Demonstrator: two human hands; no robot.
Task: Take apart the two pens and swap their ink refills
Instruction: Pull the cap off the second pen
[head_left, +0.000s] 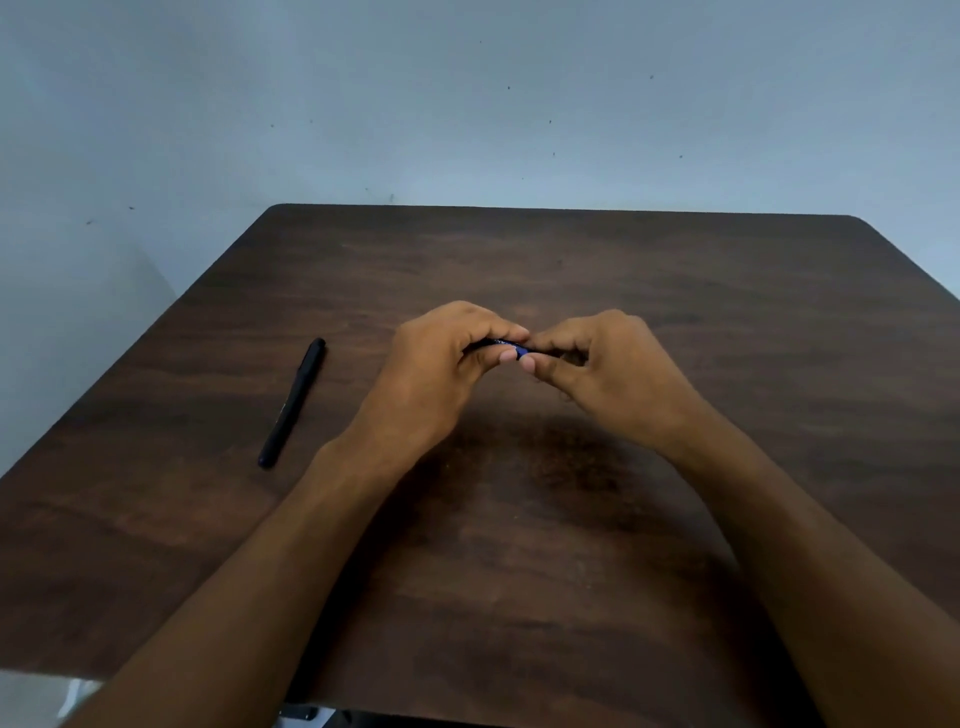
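the step in hand looks like the first one: opening the blue pen (503, 344). it is held level above the middle of the table (571, 545), mostly hidden by fingers. the left hand (441, 358) curls round one end, the right hand (597, 364) pinches the other, thumbs nearly meeting. whether the pen has come apart yet cannot be told. next likely calls for a twist or pull in opposite directions, gently, so small inner parts do not fly off. the black pen (293, 402) lies whole, well left of the blue pen, untouched. the table is dark wood grain; behind the blue pen rises a plain pale wall (467, 104) with small specks.
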